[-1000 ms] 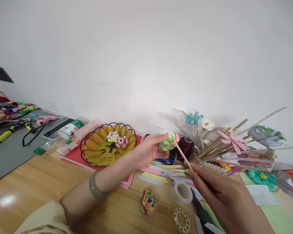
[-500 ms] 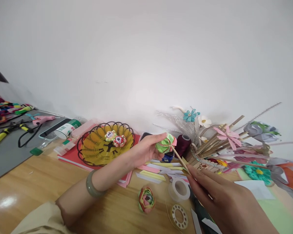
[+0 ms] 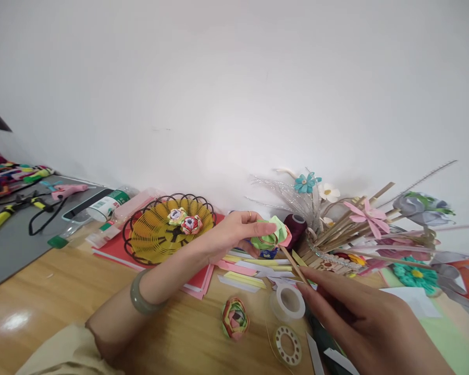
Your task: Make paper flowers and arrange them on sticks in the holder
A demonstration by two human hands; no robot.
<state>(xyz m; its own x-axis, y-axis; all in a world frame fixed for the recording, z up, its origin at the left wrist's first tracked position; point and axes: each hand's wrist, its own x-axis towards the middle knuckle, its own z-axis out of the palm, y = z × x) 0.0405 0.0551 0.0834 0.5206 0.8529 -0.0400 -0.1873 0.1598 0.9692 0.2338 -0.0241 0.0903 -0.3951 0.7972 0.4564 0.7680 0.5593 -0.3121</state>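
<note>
Paper flower (image 3: pixel 271 234), folded from green and pink strips, sits above the worktop (image 3: pixel 62 291) near a dark red thread spool (image 3: pixel 296 229). The left hand (image 3: pixel 234 234) has its fingers closed around the bloom from the side. The right hand (image 3: pixel 359 317) pinches the lower end of a thin wooden stick (image 3: pixel 293 263) whose upper tip meets the underside of the flower. Being folded paper, the bloom should be very light and easily crushed, so a loose hold around its outer rim looks safer than pressing its centre. The stick seems stiff but slender and likely to snap if bent; holding it low gives aim. Close by lie another folded flower (image 3: pixel 235 319), a tape roll (image 3: pixel 289 301) and a yellow wire basket (image 3: pixel 168 232) holding two small blooms.
</note>
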